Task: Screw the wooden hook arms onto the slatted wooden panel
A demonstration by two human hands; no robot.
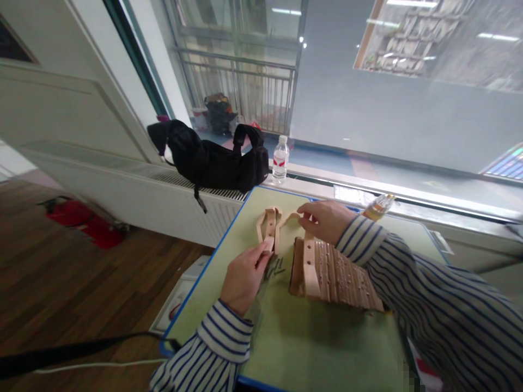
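My left hand (245,275) is closed, thumb and fingers pinching the near end of a pale wooden piece with drilled holes (271,224). My right hand (327,218) is bent over the table with its fingertips together at the end of a thin curved wooden strip (289,216). Below that hand, a pale wooden bar with two holes (309,264) lies along the left part of a brown ridged block (347,277). Several small dark screws or pins (278,267) lie between my left hand and the block.
The pale green table (286,337) has a blue edge. A water bottle (280,160) and a black bag (216,160) are on the sill and radiator behind. A bottle of yellowish liquid (378,207) is beyond my right sleeve. A red fire extinguisher (84,220) lies left.
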